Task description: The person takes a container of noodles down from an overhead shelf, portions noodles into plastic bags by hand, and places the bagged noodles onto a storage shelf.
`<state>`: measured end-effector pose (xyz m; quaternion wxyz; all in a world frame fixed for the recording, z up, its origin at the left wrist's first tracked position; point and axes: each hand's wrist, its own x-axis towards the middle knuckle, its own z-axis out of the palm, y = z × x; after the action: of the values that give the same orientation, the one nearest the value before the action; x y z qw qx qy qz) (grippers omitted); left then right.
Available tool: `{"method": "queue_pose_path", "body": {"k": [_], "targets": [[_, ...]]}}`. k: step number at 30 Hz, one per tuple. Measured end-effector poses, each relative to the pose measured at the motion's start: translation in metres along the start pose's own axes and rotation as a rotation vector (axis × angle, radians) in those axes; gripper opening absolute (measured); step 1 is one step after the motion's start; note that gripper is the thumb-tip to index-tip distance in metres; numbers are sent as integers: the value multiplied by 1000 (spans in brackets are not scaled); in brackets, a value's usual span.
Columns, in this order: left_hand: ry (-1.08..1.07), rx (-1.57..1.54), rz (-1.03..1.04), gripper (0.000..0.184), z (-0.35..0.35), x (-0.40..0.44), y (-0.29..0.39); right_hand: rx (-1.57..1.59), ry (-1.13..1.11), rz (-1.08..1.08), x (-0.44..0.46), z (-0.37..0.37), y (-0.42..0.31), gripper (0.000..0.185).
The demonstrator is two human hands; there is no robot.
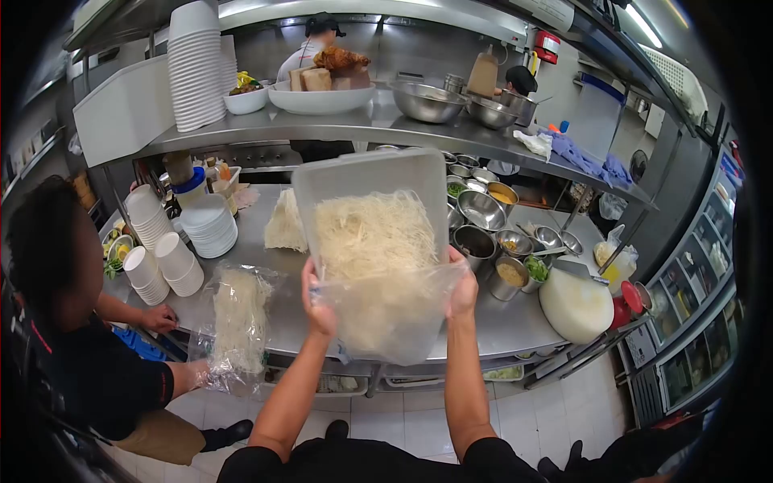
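Holding up pale noodles (374, 229), heaped in a white tub (366, 173), above the metal counter (282, 322) and straight ahead of the body. Gripping the tub from both sides toward its near end — with the left hand (319, 304) closed on one edge and the right hand (461, 286) closed on the other, catching clear plastic (403, 302) there too. Hard to tell how the fingers lie underneath.

Looks only partway along, to judge by this view: already spread with noodles over much of the bottom, veiled by plastic at the near end, left bare at the far end, and not yet resting on the counter. Cannot tell whether the plastic is a bag or a loose sheet.

Just left of the tub, see a loose clump (286, 225) of noodles lying on the counter. Farther left, see a clear bag (241, 310) of noodles at the counter's edge — held by a co-worker (105, 362). Over to the right, find metal bowls (483, 209); beyond, across the raised shelf (282, 127), find stacked white containers (195, 72).
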<state>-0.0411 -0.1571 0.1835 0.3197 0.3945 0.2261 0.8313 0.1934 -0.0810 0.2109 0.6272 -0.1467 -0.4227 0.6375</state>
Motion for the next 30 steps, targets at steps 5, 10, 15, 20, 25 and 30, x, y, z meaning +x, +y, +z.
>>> {"method": "queue_pose_path", "body": {"k": [5,10,15,20,25,30], "targets": [[-46,7,-40,52,-7,-25,2,-22,118,-91,-35,4,-3,51],[-125,94,-144,53,-6,-37,-6,-57,142,-42,-54,-24,-5,51],[-135,159,72,62,-4,-56,-12,-30,105,-106,-66,-14,-19,52],[-36,173,97,69,2,-53,-16,-138,133,-132,-67,-17,-17,47],[-167,400,119,56,10,-50,2,-96,129,-120,-61,-39,-8,55],[-178,189,-373,55,10,-33,21,69,262,-143,-51,-54,0,45]]}}
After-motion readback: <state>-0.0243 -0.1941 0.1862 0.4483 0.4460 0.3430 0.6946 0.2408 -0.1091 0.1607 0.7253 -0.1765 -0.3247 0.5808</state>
